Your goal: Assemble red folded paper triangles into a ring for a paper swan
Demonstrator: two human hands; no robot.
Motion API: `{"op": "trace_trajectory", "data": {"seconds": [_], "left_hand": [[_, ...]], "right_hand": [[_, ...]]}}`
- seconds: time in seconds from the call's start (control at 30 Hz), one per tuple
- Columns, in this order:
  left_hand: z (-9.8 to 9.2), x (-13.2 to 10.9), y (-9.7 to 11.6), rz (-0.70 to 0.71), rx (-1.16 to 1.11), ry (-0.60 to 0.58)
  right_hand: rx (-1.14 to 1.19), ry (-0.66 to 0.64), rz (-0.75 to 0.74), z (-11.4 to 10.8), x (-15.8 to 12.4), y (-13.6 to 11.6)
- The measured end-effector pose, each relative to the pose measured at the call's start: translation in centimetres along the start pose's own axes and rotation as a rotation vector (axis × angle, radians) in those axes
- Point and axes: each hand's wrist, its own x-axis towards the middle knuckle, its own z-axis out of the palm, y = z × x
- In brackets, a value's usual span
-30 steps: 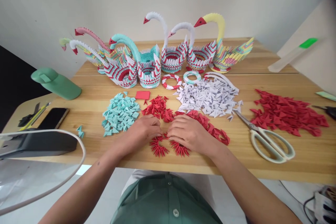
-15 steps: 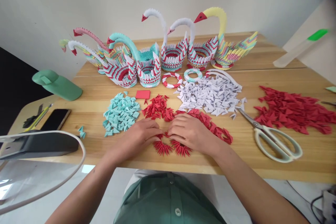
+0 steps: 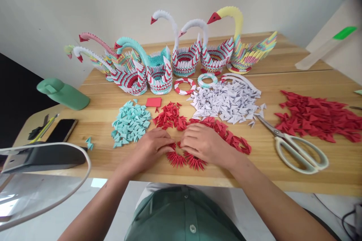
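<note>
In the head view, the left hand (image 3: pixel 152 147) reaches in over the near middle of the counter (image 3: pixel 249 175), its thumb and fingers bent close together at the left side of a spiky red paper curve (image 3: pixel 177 159); whether this grip pinches a piece cannot be told. The right hand (image 3: pixel 204 144) lies palm down just to the right, its grip a loose curl with the fingertips over a second spiky red curve (image 3: pixel 195 161); what it holds underneath is hidden. The two curves lie side by side near the counter's near edge, and the fingers cover their far parts. Just beyond the hands is a small red heap (image 3: pixel 169 116), with a teal heap (image 3: pixel 131 123) to its left and a white heap (image 3: pixel 224 102) to its far right. Scissors (image 3: pixel 282 136) lie to the right, near a larger red heap (image 3: pixel 319 116). Paper swans (image 3: pixel 185 62) stand along the far side, behind a red-and-white ring (image 3: pixel 185 92).
</note>
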Motion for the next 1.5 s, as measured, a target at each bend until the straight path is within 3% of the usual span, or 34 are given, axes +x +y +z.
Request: {"op": "trace_trajectory", "data": {"seconds": [0.4, 0.7, 1.03, 1.33, 1.5], "left_hand": [[0.52, -0.15, 0.06, 0.009, -0.059, 0.074], [0.61, -0.36, 0.0, -0.009, -0.086, 0.086], [0.43, -0.09, 0.23, -0.005, -0.085, 0.101], [0.47, -0.25, 0.17, 0.001, -0.085, 0.105], [0.52, -0.22, 0.24, 0.009, -0.086, 0.098]], "right_hand": [[-0.065, -0.035, -0.028, 0.09, 0.32, 0.01], [0.091, 0.031, -0.012, -0.54, 0.08, 0.15], [0.02, 0.068, -0.078, -0.22, 0.18, 0.18], [0.059, 0.012, -0.004, -0.17, 0.09, 0.14], [-0.011, 0.005, -0.033, -0.03, 0.39, -0.15]]}}
